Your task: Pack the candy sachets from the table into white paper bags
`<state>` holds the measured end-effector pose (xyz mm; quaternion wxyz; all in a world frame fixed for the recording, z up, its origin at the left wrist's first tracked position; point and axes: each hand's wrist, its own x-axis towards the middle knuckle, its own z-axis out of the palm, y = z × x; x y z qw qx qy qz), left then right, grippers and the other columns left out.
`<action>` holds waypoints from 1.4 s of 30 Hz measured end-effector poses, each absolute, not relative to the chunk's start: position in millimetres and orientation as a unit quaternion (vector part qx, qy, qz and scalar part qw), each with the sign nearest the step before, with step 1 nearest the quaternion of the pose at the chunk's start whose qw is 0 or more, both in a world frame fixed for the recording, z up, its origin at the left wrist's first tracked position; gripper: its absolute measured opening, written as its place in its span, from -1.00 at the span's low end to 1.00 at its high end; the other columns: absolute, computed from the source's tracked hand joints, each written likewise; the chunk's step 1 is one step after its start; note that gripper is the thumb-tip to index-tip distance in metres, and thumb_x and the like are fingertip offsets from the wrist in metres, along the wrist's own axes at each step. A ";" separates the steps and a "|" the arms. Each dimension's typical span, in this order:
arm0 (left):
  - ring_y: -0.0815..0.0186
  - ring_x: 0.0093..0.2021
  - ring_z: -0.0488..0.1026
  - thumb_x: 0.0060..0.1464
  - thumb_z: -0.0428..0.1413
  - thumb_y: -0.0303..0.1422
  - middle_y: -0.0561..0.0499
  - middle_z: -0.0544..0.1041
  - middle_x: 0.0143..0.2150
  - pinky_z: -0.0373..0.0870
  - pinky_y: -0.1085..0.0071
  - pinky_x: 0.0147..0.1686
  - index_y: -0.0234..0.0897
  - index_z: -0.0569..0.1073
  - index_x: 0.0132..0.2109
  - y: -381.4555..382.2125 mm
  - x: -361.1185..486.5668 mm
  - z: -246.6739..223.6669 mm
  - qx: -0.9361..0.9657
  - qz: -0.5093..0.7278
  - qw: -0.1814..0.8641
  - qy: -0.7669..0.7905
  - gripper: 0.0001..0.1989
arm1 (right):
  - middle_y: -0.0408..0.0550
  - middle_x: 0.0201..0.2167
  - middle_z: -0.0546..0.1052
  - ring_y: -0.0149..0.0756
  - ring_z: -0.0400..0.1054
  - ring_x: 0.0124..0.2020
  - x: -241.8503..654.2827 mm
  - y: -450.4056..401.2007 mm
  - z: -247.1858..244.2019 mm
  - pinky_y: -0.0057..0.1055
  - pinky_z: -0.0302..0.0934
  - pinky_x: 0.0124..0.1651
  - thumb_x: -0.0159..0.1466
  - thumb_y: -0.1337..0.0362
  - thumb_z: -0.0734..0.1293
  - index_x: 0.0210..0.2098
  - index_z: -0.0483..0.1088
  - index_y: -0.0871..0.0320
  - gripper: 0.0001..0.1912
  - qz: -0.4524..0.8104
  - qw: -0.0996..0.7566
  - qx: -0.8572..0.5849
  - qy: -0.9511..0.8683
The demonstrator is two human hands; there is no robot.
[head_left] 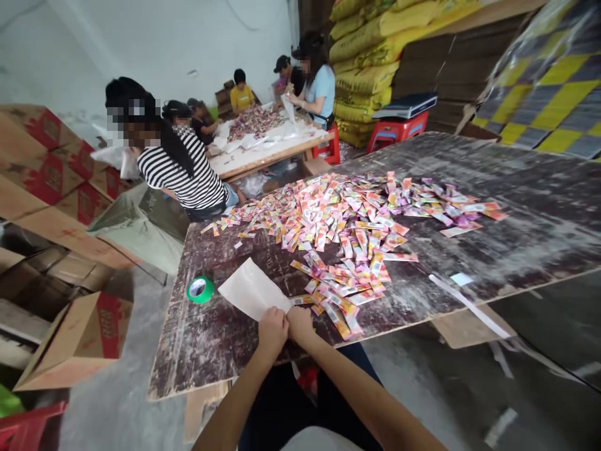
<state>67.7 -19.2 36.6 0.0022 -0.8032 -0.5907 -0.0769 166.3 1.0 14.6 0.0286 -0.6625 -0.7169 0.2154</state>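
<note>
Worn dark table [516,207], scuffed and pale-streaked, fills most of the view and tilts away to the right. Behind it, stacked yellow sacks [370,56] and flattened cardboard; to the left, printed red-and-tan cartons [51,169], 1 lying open on the floor.

A second, lighter table [263,150] stands farther back with about 5 other people around it, 1 in a striped shirt [181,175] seated nearest.

Across the dark table's middle: a wide scatter of small sachets [347,219] in pink, orange and yellow, thinning toward the near edge.

Near edge, left of the scatter: a white bag [251,289], flat, lying on the table and angled up-left. A green tape roll [200,289] lies just beside it, apart from it.

Left hand [272,329] and right hand [299,321] meet at the bag's near corner, knuckles almost touching. Fingers of both curl down onto that edge and appear to pinch it; the fingertips themselves are hidden under the hands, so the exact grip cannot be told.

Handling judgement: the bag looks thin, light and limp, probably slick film. It should flop if lifted by 1 corner. Best hold is at the mouth edge, 1 hand per layer, to part it. Sachets look light and slippery too.
</note>
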 end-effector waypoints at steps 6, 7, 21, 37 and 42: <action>0.20 -0.15 0.37 0.02 0.02 -0.61 -0.06 0.47 -0.22 0.26 0.31 -0.14 -0.27 0.41 -0.25 -29.2 63.0 33.4 -0.775 -0.087 0.005 -0.625 -0.81 | 0.30 -0.22 0.57 0.01 0.51 -0.13 164.1 -0.4 8.3 -0.18 0.30 -0.11 0.23 0.26 0.33 -0.21 0.52 0.32 -0.75 0.227 0.047 -0.673 -0.702; 0.19 -0.14 0.36 0.01 0.03 -0.61 -0.06 0.46 -0.22 0.26 0.31 -0.13 -0.26 0.41 -0.24 -29.5 62.6 34.1 -0.769 -0.094 0.003 -0.632 -0.80 | 0.30 -0.22 0.58 0.01 0.51 -0.12 164.1 -0.2 8.2 -0.18 0.30 -0.11 0.21 0.24 0.34 -0.21 0.53 0.32 -0.74 0.230 0.049 -0.674 -0.700; 0.20 -0.20 0.43 0.13 0.04 -0.38 -0.05 0.49 -0.26 0.22 0.31 -0.20 -0.24 0.41 -0.28 -6.4 58.1 42.5 -0.765 -0.049 0.015 -0.643 -0.93 | 0.26 -0.25 0.60 -0.03 0.55 -0.19 164.6 0.5 17.4 -0.19 0.38 -0.18 0.24 0.30 0.27 -0.24 0.56 0.25 -0.76 0.248 0.058 -0.678 -0.690; 0.16 -0.14 0.45 0.12 -0.02 -0.52 -0.12 0.50 -0.19 0.28 0.30 -0.15 -0.26 0.46 -0.18 -31.4 53.6 38.4 -0.783 0.005 0.017 -0.622 -0.80 | 0.22 -0.26 0.61 -0.03 0.55 -0.18 161.9 8.2 29.8 -0.15 0.40 -0.20 0.22 0.37 0.29 -0.27 0.56 0.24 -0.80 0.282 0.032 -0.676 -0.680; 0.19 -0.07 0.43 0.09 -0.03 -0.57 -0.08 0.48 -0.15 0.33 0.32 -0.08 -0.21 0.41 -0.18 -34.9 48.8 18.7 -0.736 -0.094 -0.020 -0.671 -0.78 | 0.22 -0.20 0.61 0.01 0.54 -0.14 163.8 2.6 21.5 -0.16 0.40 -0.14 0.06 0.23 0.45 -0.21 0.55 0.23 -0.69 0.298 0.041 -0.689 -0.660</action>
